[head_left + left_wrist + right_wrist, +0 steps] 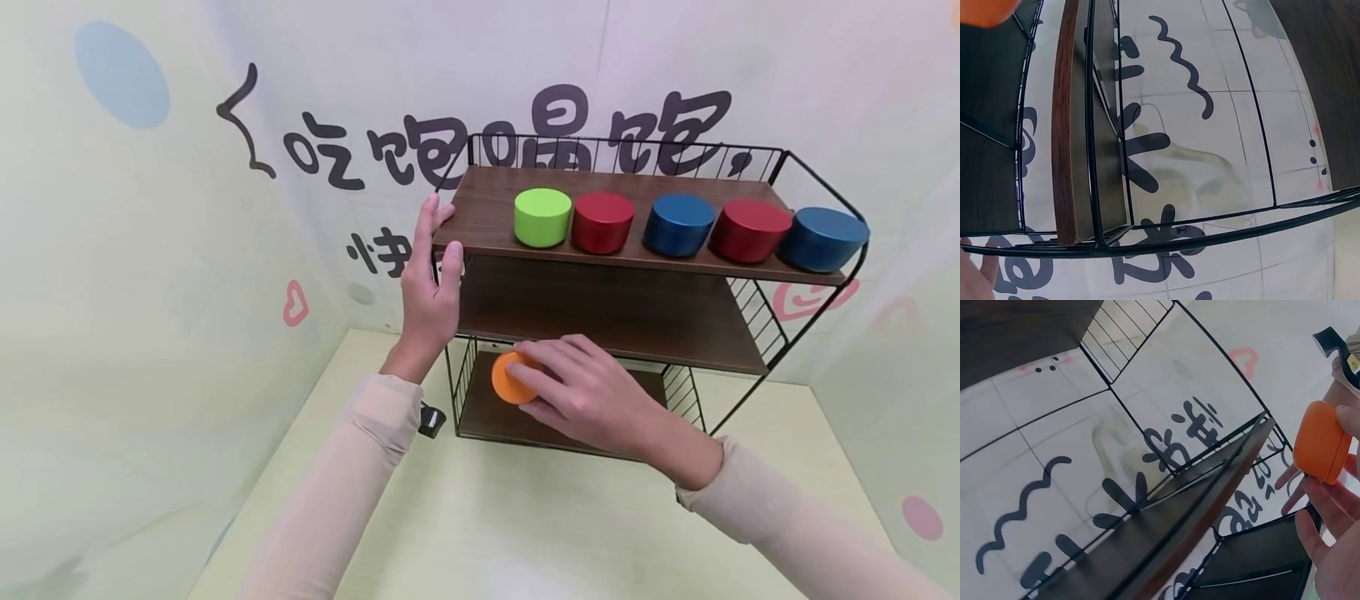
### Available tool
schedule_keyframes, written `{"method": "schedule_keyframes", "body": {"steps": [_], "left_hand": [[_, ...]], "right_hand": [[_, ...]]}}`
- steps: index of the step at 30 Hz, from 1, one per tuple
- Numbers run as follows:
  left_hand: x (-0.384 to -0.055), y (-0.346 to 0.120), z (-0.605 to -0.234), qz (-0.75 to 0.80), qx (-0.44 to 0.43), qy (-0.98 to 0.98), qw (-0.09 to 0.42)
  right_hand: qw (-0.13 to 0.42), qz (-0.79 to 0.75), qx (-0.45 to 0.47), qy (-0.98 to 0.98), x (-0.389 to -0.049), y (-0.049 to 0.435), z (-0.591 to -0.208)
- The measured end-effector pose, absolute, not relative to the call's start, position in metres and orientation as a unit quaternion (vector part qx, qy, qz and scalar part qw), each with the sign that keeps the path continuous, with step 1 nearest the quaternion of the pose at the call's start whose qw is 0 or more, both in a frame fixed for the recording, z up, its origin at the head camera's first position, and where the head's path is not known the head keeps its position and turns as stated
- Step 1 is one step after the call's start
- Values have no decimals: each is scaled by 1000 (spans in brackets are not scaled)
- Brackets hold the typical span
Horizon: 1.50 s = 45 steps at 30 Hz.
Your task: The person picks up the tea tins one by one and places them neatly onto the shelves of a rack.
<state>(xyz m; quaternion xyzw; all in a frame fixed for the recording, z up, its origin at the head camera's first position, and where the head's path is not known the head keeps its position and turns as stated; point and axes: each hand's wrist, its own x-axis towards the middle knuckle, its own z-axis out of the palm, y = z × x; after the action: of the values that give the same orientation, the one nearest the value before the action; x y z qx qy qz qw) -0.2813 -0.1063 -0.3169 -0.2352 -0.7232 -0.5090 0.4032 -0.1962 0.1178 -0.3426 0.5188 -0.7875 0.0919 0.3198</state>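
My right hand pinches an orange round tin between thumb and fingers, in front of the rack's lower part in the head view. The right wrist view shows this orange tin from the side, with a seam near one end. My left hand rests at the left end of the rack's top shelf, thumb in front and fingers fairly straight along the side frame. Its fingertips show at the lower left in the left wrist view. On the top shelf stand a light green tin, two red tins and two blue tins.
The black wire rack has a dark wood middle shelf and bottom shelf. It stands on a pale table. Printed cloth walls enclose the back and sides. A black strap with a buckle is by my left wrist.
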Motion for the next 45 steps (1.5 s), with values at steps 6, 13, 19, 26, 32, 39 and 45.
{"method": "schedule_keyframes", "body": {"steps": [6,13,19,26,32,39,45], "left_hand": [[-283,-106,-319,-505,-237,-723,407],[-284,-107,-320,-506,-242,-715,416],[-285,-107,-320,-508,-243,-714,416],[-285,-106,-319,-503,-246,-714,421],[-285,-106,-318,-503,-253,-714,417],[-287,-107,-319,-488,-268,-707,435],[-286,-107,-319,-497,-279,-700,430]], "right_hand": [[339,74,523,-778,-199,115,-329],[378,85,523,-759,-206,109,-298],[409,97,519,-744,-212,104,-274],[440,105,512,-730,-220,97,-256],[458,107,492,-733,-228,91,-241],[463,112,475,-740,-239,79,-230],[456,121,445,-761,-247,68,-224]]}}
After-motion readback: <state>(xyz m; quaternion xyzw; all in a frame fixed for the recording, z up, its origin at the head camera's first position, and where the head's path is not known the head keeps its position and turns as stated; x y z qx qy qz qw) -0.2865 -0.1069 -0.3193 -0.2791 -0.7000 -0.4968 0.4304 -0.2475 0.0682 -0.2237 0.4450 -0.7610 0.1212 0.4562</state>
